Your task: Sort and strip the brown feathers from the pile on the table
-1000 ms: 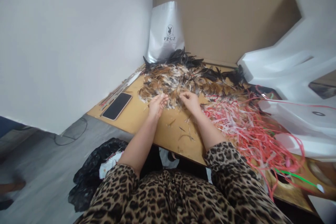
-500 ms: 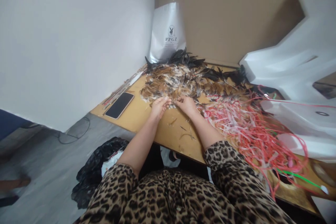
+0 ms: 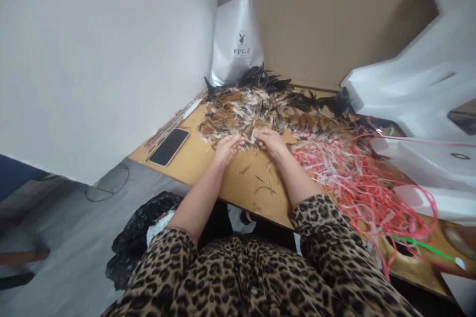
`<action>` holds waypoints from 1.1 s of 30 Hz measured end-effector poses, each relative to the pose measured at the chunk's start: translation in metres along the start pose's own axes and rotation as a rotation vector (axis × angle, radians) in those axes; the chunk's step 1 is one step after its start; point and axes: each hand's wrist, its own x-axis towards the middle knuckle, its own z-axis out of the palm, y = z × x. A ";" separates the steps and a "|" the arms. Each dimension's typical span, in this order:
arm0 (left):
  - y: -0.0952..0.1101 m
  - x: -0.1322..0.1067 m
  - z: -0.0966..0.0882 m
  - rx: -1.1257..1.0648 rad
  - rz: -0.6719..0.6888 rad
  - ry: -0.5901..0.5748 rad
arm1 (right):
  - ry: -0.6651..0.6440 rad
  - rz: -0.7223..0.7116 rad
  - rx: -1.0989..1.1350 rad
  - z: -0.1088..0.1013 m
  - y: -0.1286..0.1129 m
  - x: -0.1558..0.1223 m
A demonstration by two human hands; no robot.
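Table: near edge on body side of grip, mostly bare strip between. Phone well left of left hand. Ribbons crowd right side of right hand. Feathers directly beyond both; bag behind pile. Hands near each other, fingers curled at pile's near fringe; too small to tell whether tips pinch any.
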 end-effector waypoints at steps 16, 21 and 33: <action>-0.009 0.004 0.000 -0.002 -0.052 -0.082 | -0.150 0.084 0.275 -0.005 -0.004 -0.003; -0.007 0.001 0.001 0.036 -0.049 -0.093 | -0.207 0.087 0.301 -0.003 -0.008 -0.007; -0.006 -0.004 0.008 0.180 -0.039 -0.078 | -0.223 0.097 0.301 0.014 -0.003 -0.014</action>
